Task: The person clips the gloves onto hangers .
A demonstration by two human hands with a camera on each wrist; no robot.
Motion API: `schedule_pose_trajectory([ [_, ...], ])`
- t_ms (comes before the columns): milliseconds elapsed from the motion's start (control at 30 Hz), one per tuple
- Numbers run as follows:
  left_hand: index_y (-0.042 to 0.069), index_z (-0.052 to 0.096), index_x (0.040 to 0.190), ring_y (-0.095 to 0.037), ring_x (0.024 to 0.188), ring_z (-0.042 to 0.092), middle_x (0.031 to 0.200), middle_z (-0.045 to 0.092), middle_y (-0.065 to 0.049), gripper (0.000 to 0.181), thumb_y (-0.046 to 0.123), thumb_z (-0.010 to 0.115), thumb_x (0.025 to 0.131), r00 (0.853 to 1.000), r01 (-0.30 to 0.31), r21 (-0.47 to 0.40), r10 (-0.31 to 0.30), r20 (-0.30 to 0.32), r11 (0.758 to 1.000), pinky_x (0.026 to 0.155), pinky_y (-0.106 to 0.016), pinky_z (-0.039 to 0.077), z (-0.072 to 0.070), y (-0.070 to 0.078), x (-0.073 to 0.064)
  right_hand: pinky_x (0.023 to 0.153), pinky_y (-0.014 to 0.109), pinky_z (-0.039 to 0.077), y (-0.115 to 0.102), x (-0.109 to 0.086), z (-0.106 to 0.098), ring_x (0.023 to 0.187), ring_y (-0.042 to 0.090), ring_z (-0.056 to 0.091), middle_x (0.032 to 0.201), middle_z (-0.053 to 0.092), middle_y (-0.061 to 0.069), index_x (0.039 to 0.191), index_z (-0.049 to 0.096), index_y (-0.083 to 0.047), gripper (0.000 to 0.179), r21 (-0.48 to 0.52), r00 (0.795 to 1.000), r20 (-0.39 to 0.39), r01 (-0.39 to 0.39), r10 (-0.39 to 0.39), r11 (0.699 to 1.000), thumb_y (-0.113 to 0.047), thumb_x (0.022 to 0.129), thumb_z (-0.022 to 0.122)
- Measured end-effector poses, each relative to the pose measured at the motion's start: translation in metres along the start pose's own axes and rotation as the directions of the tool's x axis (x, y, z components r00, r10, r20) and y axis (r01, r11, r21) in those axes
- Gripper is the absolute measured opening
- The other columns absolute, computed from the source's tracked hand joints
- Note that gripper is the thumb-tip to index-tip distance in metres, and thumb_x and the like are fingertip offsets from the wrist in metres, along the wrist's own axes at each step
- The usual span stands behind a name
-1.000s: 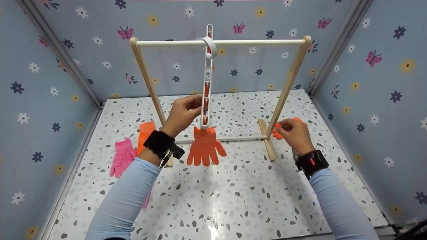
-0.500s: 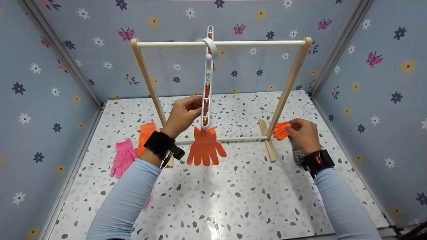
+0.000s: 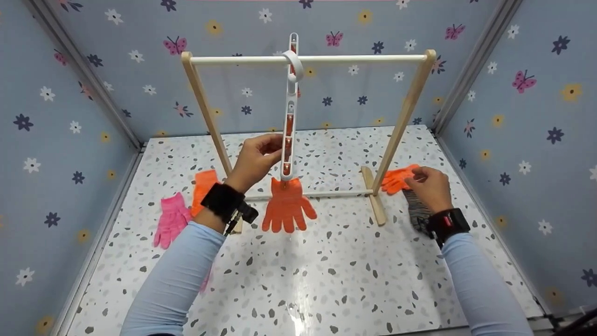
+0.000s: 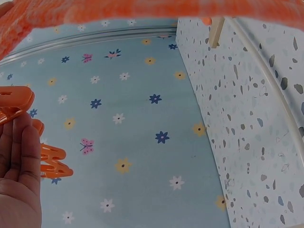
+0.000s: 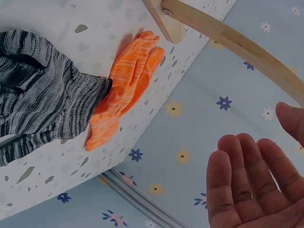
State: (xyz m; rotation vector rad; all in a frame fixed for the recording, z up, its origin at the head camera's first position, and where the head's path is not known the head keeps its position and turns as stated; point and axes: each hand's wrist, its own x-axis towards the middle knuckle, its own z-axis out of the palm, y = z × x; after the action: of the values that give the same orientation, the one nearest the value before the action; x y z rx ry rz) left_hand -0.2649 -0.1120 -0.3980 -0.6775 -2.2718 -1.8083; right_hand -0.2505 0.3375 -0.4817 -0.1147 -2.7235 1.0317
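your right hand point(image 3: 431, 185) has drifted right off the orange glove point(image 3: 396, 179) beside the rack foot point(image 3: 373, 196), fingers loose, holding nothing. left hand point(image 3: 255, 158) grips the clip hanger point(image 3: 290, 135); pickup not made.

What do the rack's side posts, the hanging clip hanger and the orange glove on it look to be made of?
Side posts: pale, matte wood, probably, going by the colour.
Clip hanger: smooth white plastic, orange clips.
Orange glove: soft knit fabric, fuzzy edges.
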Motion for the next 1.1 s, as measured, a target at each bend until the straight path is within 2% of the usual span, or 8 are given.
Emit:
schedule_pose_trajectory([
  [200, -0.008, 0.077, 0.121, -0.004, 0.089, 0.07, 0.104, 0.079, -0.015, 0.023, -0.001, 0.073, 0.1, 1.0, -0.011, -0.012, 0.011, 0.008, 1.0, 0.089, -0.021, 0.057, 0.001, 0.0, 0.0, 0.092, 0.055, 0.058, 0.006, 0.001, 0.0, 0.11, 0.047, 0.072, 0.12, 0.074, 0.032, 0.133, 0.071, 0.008, 0.043, -0.004, 1.0, -0.016, -0.017, 0.017, 1.0, -0.021, 0.101, 0.076],
  [400, -0.008, 0.077, 0.121, -0.006, 0.089, 0.07, 0.103, 0.079, -0.014, 0.022, -0.001, 0.072, 0.1, 1.0, -0.002, -0.018, 0.002, 0.012, 1.0, 0.088, -0.021, 0.057, 0.001, 0.0, 0.0, 0.089, 0.053, 0.058, 0.017, 0.003, 0.003, 0.107, 0.048, 0.073, 0.117, 0.075, 0.033, 0.131, 0.072, 0.01, 0.042, -0.033, 0.999, -0.038, -0.011, 0.01, 0.999, -0.019, 0.101, 0.077],
  [600, -0.009, 0.076, 0.12, -0.006, 0.088, 0.069, 0.102, 0.079, -0.014, 0.022, -0.001, 0.072, 0.101, 1.0, -0.004, -0.015, 0.004, 0.012, 1.0, 0.087, -0.02, 0.057, 0.001, -0.003, 0.001, 0.09, 0.055, 0.057, 0.031, 0.001, 0.006, 0.107, 0.048, 0.073, 0.116, 0.075, 0.033, 0.129, 0.072, 0.01, 0.04, -0.042, 0.998, -0.041, -0.038, 0.036, 0.998, -0.018, 0.101, 0.075],
  [867, -0.008, 0.076, 0.121, -0.007, 0.089, 0.07, 0.105, 0.079, -0.019, 0.023, -0.001, 0.073, 0.1, 1.0, -0.005, -0.009, 0.005, 0.012, 1.0, 0.088, -0.02, 0.057, 0.001, -0.001, 0.001, 0.089, 0.054, 0.057, 0.042, 0.001, 0.011, 0.106, 0.047, 0.073, 0.116, 0.075, 0.032, 0.129, 0.073, 0.01, 0.04, -0.049, 0.996, -0.059, -0.065, 0.063, 0.997, -0.017, 0.099, 0.074],
  [1100, -0.008, 0.077, 0.121, -0.006, 0.088, 0.069, 0.104, 0.079, -0.018, 0.022, -0.001, 0.073, 0.1, 1.0, -0.016, -0.01, 0.016, 0.008, 1.0, 0.086, -0.02, 0.056, 0.002, -0.002, 0.001, 0.088, 0.053, 0.056, 0.051, -0.002, 0.015, 0.106, 0.047, 0.072, 0.115, 0.075, 0.032, 0.132, 0.071, 0.01, 0.041, -0.055, 0.996, -0.044, -0.082, 0.079, 0.995, -0.017, 0.101, 0.074],
])
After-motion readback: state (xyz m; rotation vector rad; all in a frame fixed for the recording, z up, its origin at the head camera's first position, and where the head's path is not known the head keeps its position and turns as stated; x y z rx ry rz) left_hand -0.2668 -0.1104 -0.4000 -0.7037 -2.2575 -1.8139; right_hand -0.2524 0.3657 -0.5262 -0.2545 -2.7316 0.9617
